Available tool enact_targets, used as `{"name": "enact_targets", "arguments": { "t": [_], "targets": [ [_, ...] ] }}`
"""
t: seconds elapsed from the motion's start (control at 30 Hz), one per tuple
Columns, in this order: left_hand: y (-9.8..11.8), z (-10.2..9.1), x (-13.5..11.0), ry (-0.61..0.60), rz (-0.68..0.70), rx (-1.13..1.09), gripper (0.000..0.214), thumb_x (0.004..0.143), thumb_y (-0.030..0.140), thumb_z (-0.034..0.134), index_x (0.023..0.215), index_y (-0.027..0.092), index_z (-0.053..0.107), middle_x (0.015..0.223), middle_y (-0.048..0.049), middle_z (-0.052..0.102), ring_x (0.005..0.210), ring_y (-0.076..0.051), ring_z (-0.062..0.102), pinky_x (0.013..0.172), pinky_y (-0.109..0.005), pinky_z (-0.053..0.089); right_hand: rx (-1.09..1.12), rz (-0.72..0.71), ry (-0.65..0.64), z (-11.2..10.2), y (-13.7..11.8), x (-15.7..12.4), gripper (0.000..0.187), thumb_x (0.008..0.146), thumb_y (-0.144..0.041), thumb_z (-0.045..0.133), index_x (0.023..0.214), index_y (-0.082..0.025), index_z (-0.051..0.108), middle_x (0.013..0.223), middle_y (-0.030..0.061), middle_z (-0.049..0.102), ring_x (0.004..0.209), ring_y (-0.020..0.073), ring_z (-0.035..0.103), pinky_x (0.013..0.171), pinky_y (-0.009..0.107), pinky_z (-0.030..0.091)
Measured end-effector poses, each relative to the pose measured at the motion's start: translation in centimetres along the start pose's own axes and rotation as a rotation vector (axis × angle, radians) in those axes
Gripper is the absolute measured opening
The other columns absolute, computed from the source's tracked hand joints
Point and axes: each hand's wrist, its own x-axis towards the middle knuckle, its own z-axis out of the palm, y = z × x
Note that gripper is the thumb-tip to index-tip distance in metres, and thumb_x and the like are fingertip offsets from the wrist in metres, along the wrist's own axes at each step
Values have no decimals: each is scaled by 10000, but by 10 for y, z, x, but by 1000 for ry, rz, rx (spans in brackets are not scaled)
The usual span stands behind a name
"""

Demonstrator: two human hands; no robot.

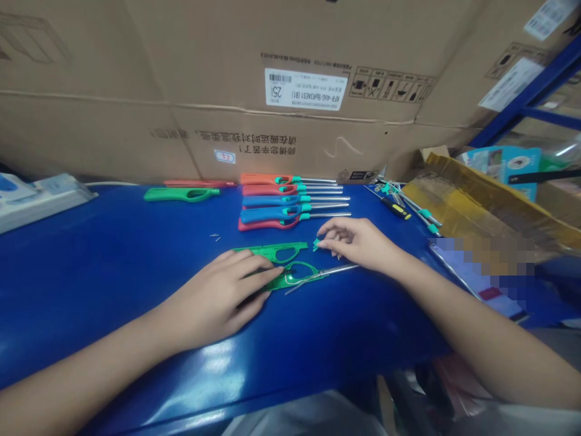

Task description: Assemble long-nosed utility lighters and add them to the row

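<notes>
My left hand (222,293) is closed over the near half of an opened green lighter shell (313,275) on the table, and its palm hides the rear end. A metal tube (342,268) sticks out of this half to the right, and a thin wire (295,286) lies across it. Just beyond, the other green shell half (290,252) lies partly under the same hand's fingers. My right hand (358,242) pinches a small teal plastic piece (316,244) between thumb and fingertips, just right of the far half's tip.
Several red, orange and blue lighters (272,215) lie in a row behind. A green handle shell (179,194) is at back left, near small screws (215,236). A yellow-black screwdriver (397,209) and metal tubes (415,209) lie right. A cardboard box (181,121) walls off the back.
</notes>
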Motion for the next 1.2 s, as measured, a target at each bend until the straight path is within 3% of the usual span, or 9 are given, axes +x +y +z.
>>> {"name": "enact_targets", "arguments": {
  "t": [0.13,0.27,0.43,0.7,0.97,1.2],
  "targets": [
    [3,0,2,3,-31,-26,356,1049,339,512,1370,244,633,1260,-80,693,1109,-245,638,936,-398,454,-115,-75,52,-4,0,0,231,855,-407,753,887,-182,711,670,-9,670,564,103,584,552,235,462],
    [6,1,2,18,-73,-52,343,1066,343,491,1357,238,639,1240,-80,697,1111,-235,638,928,-385,451,-218,-156,-29,-17,-4,-2,176,875,-360,745,914,-193,706,716,-3,696,628,114,623,602,236,487],
    [5,2,1,27,-77,-57,346,1058,346,510,1359,230,634,1238,-87,694,1114,-242,633,923,-383,454,-212,-164,-52,-22,-6,-3,150,916,-333,693,849,-200,679,755,11,722,653,126,666,602,241,503],
    [4,3,0,25,-68,-74,332,1064,320,505,1355,231,637,1231,-85,692,1108,-235,634,921,-382,463,-231,-267,-99,-20,-8,-3,76,938,-269,663,908,-211,702,877,22,755,750,137,701,705,258,540],
    [3,4,1,35,-66,-97,329,1056,313,518,1347,244,653,1226,-92,695,1105,-238,639,931,-384,477,-256,-419,-60,-21,-6,-2,92,974,-238,612,932,-234,695,983,53,730,932,188,687,856,339,543],
    [3,4,1,27,-66,-98,331,1057,313,517,1351,238,649,1225,-85,690,1104,-237,636,927,-380,476,-123,-447,90,-8,-2,-1,120,956,-185,621,927,-243,722,1043,72,707,1000,204,683,867,383,566]
  ]
}}
